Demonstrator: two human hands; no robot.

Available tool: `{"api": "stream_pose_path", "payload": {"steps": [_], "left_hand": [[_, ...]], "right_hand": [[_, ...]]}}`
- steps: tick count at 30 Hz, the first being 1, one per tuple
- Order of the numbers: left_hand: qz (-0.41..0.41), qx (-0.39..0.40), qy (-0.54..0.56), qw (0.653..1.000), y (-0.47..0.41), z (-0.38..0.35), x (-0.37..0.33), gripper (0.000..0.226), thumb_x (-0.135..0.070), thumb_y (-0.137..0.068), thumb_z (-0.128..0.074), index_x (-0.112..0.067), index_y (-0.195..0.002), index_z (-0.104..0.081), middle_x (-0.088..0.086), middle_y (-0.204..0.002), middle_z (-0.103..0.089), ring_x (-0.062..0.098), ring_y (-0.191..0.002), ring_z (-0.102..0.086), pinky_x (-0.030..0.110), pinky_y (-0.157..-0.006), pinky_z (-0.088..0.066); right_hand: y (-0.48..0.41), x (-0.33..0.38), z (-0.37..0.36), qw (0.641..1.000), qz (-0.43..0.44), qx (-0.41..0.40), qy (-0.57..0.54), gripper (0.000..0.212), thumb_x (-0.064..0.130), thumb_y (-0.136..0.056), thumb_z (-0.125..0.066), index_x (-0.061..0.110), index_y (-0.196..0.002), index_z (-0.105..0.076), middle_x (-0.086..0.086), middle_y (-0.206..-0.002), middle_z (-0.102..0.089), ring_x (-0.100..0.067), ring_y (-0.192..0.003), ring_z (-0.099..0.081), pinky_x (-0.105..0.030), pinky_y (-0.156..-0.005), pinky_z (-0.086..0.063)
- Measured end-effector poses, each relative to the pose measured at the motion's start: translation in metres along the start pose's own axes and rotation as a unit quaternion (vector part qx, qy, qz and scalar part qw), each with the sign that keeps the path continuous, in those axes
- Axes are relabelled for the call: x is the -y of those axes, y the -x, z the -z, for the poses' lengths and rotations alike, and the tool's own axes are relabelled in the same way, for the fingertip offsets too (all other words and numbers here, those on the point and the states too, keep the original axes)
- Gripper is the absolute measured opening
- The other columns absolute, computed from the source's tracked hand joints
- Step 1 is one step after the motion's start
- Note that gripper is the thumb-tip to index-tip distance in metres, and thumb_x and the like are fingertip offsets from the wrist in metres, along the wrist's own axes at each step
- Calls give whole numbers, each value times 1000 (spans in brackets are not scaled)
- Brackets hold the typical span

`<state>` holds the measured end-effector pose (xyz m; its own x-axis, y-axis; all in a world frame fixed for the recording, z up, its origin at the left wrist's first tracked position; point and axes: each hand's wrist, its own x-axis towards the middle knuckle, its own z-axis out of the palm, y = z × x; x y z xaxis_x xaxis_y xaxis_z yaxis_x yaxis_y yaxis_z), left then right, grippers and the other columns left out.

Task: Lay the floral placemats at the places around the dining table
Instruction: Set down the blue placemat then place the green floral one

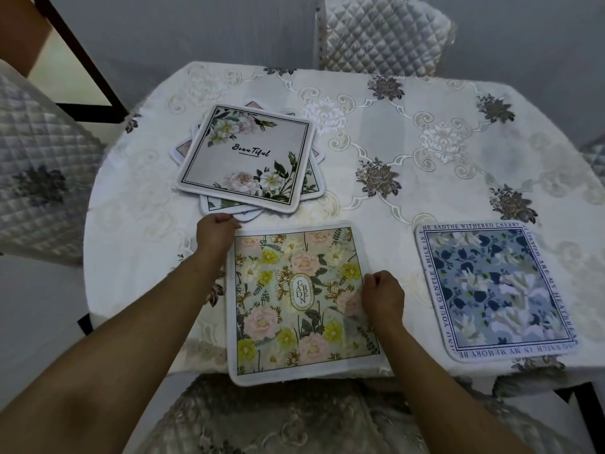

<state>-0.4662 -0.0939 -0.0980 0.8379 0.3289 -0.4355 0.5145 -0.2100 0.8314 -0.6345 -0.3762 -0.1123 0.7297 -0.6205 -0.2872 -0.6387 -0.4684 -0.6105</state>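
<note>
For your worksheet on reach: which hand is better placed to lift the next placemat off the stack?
The left hand: it sits right beside the stack of white-bordered floral placemats; the right hand rests nearer.

Domestic dining room. Dining table (pixel 376 132) wearing an embroidered floral tablecloth (pixel 425 142) and filling mid-frame; quilted chair covers showing on chairs at upper right (pixel 386 31) and left edge (pixel 36 165); floral placemats (pixel 245 158) sitting stacked at upper left of the table.

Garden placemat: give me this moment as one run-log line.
step: placing garden placemat | left hand: grip on far-left corner | right hand: grip on right edge | blue placemat: laid | stack: waiting
</note>
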Motion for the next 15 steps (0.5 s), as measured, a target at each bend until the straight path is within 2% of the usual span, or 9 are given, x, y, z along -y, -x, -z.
{"api": "stream_pose_path", "payload": {"steps": [1, 4, 10, 15], "left_hand": [[0, -3, -33, 999, 3, 4, 2, 16, -8, -85, -65, -7, -100, -69, 16, -105, -69, 30, -100, -66, 42, -94, -53], [-30, 1, -106, 994, 8, 14, 12, 18, -18, -87, -61, -14, -104, -67, 12, -106, -68, 30, -98, -62, 35, -83, -50], [-55, 9, -169, 984, 14, 27, 28, 25, -28, -90, -62, -9, -106, -67, 11, -107, -69, 30, -102, -62, 41, -93, -49], [-91, -6, -185, 978, 11, 26, 25, 22, -28, -90, -62, -12, -103, -69, 8, -104, -71, 28, -101, -62, 33, -86, -45]], "right_hand": [[0, 0, -2, 1000, -5, 1, -3, 23, 23, -97, -49, 8, -81, -56, -2, -73, -57, -24, -73, -55, -31, -65, -38], [1, 2, -4, 1000, -11, 0, -4, 25, 22, -98, -48, 4, -84, -59, -9, -80, -62, -26, -77, -56, -32, -69, -41], [3, 11, -6, 999, -9, -6, -33, 27, 22, -98, -48, 3, -82, -59, -10, -78, -63, -26, -76, -58, -33, -68, -43], [7, 8, -3, 999, 19, 43, 7, 28, 28, -98, -47, 8, -80, -55, -5, -74, -60, -24, -72, -59, -35, -64, -44]]}}
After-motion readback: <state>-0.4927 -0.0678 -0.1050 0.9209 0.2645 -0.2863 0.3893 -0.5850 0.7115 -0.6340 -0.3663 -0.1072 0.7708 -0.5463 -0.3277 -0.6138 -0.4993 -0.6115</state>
